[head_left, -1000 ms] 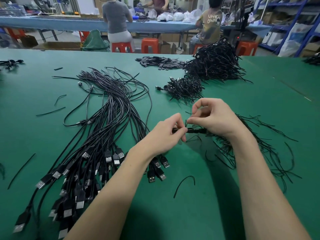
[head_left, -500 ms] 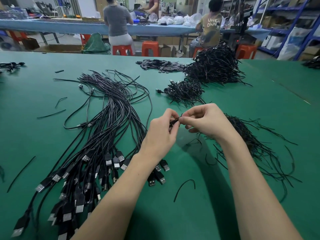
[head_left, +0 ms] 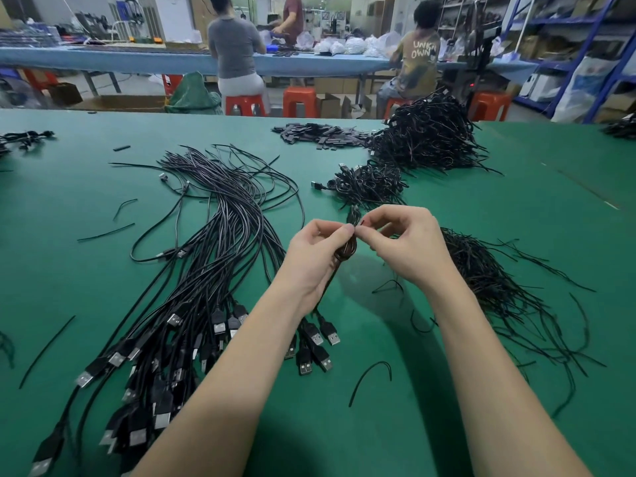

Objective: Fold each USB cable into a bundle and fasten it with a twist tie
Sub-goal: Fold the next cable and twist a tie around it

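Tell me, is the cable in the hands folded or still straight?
Folded: the cable shows doubled loops between left hand and right hand.

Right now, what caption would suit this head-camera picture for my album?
Over a green table, left hand and right hand pinch a folded USB cable bundle, loose cables alongside.

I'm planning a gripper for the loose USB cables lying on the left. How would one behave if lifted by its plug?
Probably floppy: the loose cables lie in soft curves on the green table, so one would likely dangle and trail. It looks light, being thin. It may snag, since the strands cross and overlap. The plugs look rigid and boxy, likely the firmest place to grip.
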